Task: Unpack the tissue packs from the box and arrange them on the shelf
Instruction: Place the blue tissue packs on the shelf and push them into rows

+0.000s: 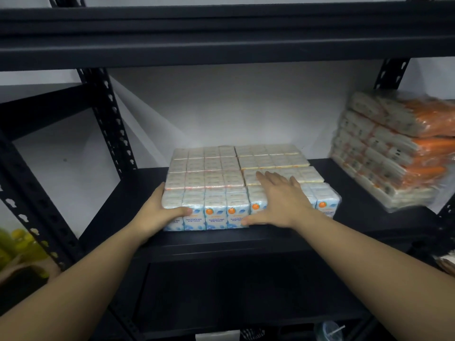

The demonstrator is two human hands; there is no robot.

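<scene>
Already most of the work looks done: mini tissue packs (236, 175) fill the middle of the black shelf (344, 173) in neat rows. The left hand (160, 210) clasps the front row's 9 o'clock end; the right hand (278, 200) lies flat on top, fingers (261, 177) spread. No box is in view, so any remainder is unknowable.

Single head-worn view, close, facing forward and slightly down onto a dark shelf (357, 183).

Left hand (157, 212) grips the front-left corner of the tissue packs (204, 193) on the black shelf (357, 193). Right hand (280, 200) lies flat on top, fingers (263, 177) spread. Orange-wrapped stack (394, 151) sits far right.
</scene>
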